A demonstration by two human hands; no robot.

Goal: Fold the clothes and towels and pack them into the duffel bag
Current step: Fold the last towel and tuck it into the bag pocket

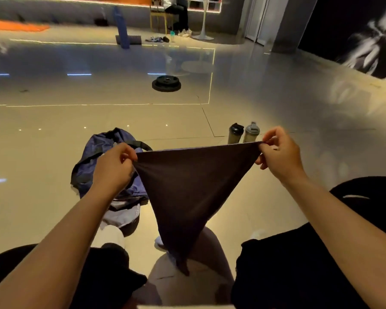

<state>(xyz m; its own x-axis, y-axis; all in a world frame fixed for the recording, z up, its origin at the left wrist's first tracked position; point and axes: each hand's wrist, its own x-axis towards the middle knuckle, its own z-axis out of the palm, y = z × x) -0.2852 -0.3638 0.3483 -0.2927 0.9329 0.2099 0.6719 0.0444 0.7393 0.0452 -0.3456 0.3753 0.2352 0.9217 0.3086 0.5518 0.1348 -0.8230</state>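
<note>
Holding: both hands pinch one dark cloth (pixel 187 186) by its top corners, stretched taut between them above the floor (pixel 54 121).
Left hand (pixel 114 166): fingers and thumb curled onto the left corner.
Right hand (pixel 279 152): thumb and fingers nipped on the right corner.
Cloth shape: hangs as a triangle, its tip down between the person's knees.
Duffel bag (pixel 105 161): blue, slumped on the floor behind the left hand.
Bottles (pixel 243 133): two, upright, side by side beyond the cloth's top edge.
Weight plates (pixel 166 83): stacked, far off on the floor.
</note>
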